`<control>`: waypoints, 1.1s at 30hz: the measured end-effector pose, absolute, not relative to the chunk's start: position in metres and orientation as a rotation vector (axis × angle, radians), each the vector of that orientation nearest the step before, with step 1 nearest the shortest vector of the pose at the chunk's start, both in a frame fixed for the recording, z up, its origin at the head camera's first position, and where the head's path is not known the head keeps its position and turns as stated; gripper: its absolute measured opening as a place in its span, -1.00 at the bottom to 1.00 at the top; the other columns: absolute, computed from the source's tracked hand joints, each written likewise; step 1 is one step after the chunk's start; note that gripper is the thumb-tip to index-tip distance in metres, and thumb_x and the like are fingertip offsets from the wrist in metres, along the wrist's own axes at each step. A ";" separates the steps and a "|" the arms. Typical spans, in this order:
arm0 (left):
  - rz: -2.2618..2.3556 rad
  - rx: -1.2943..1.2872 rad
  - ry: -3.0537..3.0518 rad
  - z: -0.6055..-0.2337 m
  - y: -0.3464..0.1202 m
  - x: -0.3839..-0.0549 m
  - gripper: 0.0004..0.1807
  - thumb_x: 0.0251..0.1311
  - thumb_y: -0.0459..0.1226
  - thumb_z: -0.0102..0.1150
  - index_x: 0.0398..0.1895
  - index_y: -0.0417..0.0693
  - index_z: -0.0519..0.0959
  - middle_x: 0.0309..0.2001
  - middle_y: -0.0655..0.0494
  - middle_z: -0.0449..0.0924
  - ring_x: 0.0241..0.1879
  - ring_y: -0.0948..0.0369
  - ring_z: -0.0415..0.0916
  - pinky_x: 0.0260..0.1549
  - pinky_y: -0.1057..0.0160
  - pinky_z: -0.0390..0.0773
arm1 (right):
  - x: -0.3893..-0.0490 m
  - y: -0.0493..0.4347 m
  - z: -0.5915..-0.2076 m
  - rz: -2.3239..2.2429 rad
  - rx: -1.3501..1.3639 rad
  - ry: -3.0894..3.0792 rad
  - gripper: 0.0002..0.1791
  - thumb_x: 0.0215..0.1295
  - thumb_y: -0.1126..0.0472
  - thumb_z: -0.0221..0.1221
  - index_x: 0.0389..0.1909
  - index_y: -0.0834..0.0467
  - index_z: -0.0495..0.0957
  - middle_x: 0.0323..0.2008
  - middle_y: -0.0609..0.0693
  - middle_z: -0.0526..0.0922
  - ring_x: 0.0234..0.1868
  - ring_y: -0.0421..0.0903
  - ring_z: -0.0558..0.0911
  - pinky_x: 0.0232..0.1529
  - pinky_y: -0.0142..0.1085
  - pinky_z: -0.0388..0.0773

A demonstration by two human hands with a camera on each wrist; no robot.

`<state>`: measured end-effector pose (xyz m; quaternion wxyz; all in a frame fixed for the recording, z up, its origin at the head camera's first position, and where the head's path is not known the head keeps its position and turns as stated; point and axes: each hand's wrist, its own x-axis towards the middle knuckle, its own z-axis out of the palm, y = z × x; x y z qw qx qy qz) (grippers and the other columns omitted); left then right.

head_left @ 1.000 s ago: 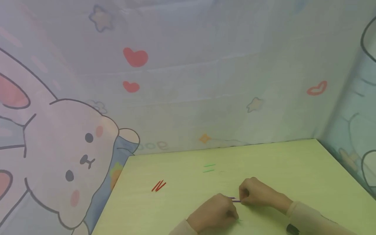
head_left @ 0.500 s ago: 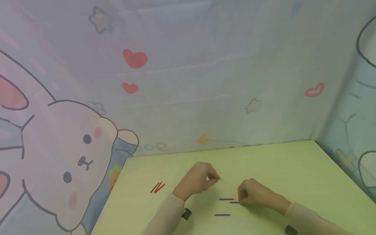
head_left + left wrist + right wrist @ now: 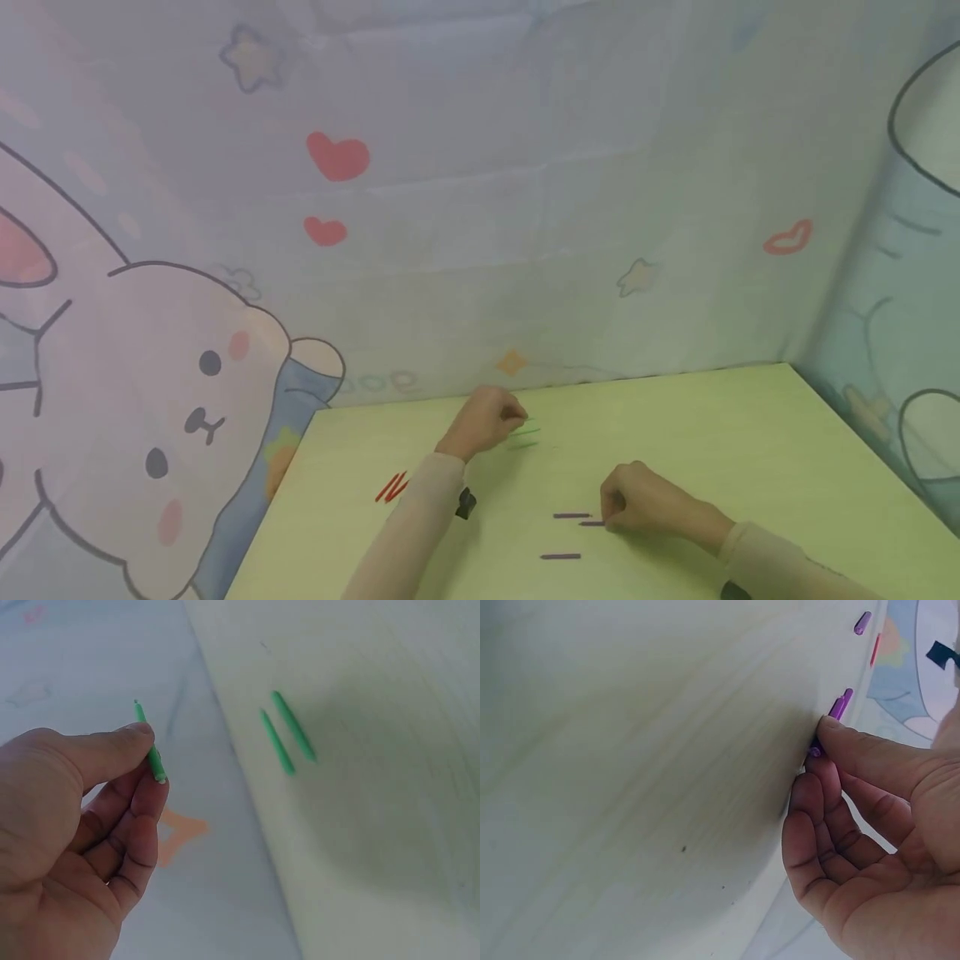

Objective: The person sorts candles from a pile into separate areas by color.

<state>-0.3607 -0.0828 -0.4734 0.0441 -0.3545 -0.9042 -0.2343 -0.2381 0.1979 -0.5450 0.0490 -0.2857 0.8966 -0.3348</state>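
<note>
My left hand (image 3: 480, 421) is at the far side of the table and pinches a thin green crayon (image 3: 154, 759) between thumb and fingers. Beside it, two green crayons (image 3: 292, 726) lie side by side on the tabletop. My right hand (image 3: 648, 500) rests near the table's middle, its thumb and fingertips pinching one end of a purple crayon (image 3: 591, 524). A second purple crayon (image 3: 572, 516) lies just behind that one, roughly parallel. Closer to the front lies a third purple crayon (image 3: 560, 557). The right fingers partly hide the pinched purple crayon.
Several red crayons (image 3: 392, 487) lie close together at the left, near my left sleeve (image 3: 408, 525). A cloth backdrop (image 3: 465, 250) with a printed rabbit (image 3: 180, 400) stands behind the pale yellow-green table (image 3: 712, 425).
From the front middle, my left hand has moved to the back left with the green crayon, uncovering purple crayons there. My right hand stays in place.
</note>
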 end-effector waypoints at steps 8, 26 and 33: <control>-0.775 -0.973 -2.817 -0.504 -0.085 -0.383 -0.90 0.29 -0.34 0.38 -0.18 -0.12 0.81 -0.21 0.14 0.79 -0.19 0.22 0.70 -0.14 0.31 0.68 | -0.239 0.198 -0.546 -1.005 -0.856 2.745 -0.75 0.04 0.32 0.49 -0.56 -0.07 0.65 -0.55 -0.31 0.59 -0.45 -0.35 0.49 -0.42 -0.40 0.52; -0.727 -0.943 -2.911 -0.540 -0.079 -0.386 -0.91 0.27 -0.33 0.40 -0.22 -0.02 0.82 -0.15 0.13 0.80 -0.08 0.16 0.72 -0.02 0.26 0.68 | -0.237 0.199 -0.543 -1.031 -0.837 2.717 -0.76 0.06 0.35 0.47 -0.55 -0.06 0.67 -0.54 -0.30 0.61 -0.46 -0.34 0.51 -0.41 -0.40 0.53; -0.749 -0.942 -2.912 -0.545 -0.079 -0.386 -0.90 0.29 -0.32 0.38 -0.20 -0.01 0.82 -0.11 0.13 0.80 -0.06 0.16 0.72 -0.02 0.29 0.67 | -0.240 0.201 -0.548 -1.013 -0.836 2.729 -0.78 0.08 0.31 0.46 -0.54 -0.07 0.67 -0.52 -0.33 0.60 -0.44 -0.34 0.51 -0.40 -0.40 0.54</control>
